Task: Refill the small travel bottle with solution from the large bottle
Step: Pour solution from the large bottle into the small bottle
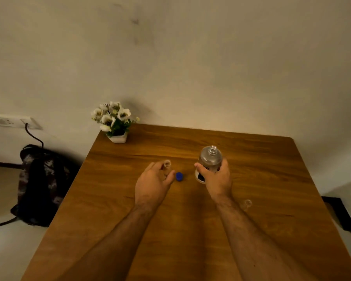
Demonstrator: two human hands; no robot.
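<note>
The small bottle (167,166) stands upright on the table (251,159), left of centre, its open mouth facing up and its long axis vertical. The left hand (153,183) grasps it, fingers curled round its body. Just right of that hand lies a blue cap (179,176), off its bottle. The large bottle (209,162) is grasped by the right hand (216,177) round its lower body; its neck is uncapped and points up and slightly away, its axis near vertical, base seemingly just above or on the table. A clear cap (247,203) lies near the right forearm. Both bottles appear opened, so the uncapping seems done. Pouring, then recapping both, looks left; the small bottle's fill level cannot be read.
</note>
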